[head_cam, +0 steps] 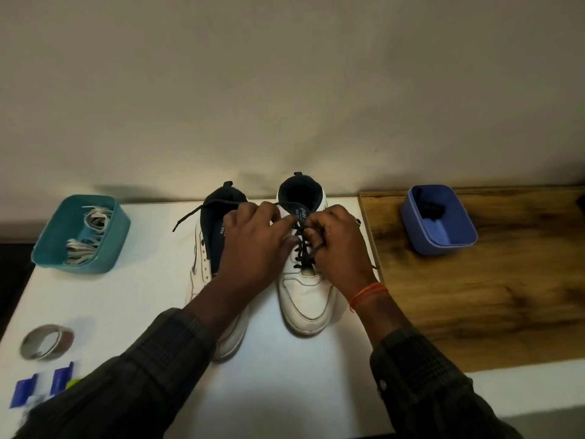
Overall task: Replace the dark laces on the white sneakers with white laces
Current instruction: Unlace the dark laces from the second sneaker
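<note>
Two white sneakers stand side by side on the white table (152, 299), toes toward me. The right sneaker (307, 299) carries a dark lace (302, 248) criss-crossed through its eyelets. My left hand (253, 242) pinches the lace at the top of the tongue, and a loose dark end (193, 213) trails out to the left over the left sneaker (202, 261). That sneaker shows bare eyelets and is partly hidden by my left forearm. My right hand (338, 242) grips the lace on the shoe's right side, fingers curled.
A teal tub (107, 248) with white laces (85, 236) sits at the left. A blue tub (443, 229) holding something dark stands on the wooden surface (474, 296) at the right. A tape roll (47, 342) and blue packets (41, 388) lie near left. A wall rises behind.
</note>
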